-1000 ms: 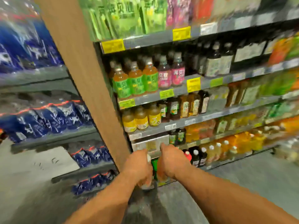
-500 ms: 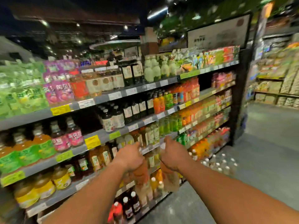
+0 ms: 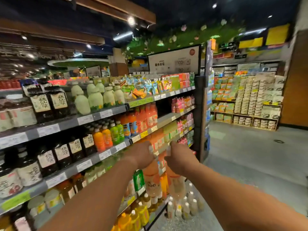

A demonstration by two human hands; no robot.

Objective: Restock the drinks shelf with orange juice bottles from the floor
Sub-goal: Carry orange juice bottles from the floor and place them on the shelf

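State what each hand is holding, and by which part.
The left hand and right hand each grip one orange juice bottle () by the neck, bodies hanging below.

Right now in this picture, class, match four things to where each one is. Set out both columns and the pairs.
1. left hand
2. cluster of clear bottles
3. pale green round bottles
4. white sign board

A. on the floor
B. top shelf
C. above the shelving's end
D. gripping an orange juice bottle

Pairs: 1-D, 2-A, 3-B, 4-C
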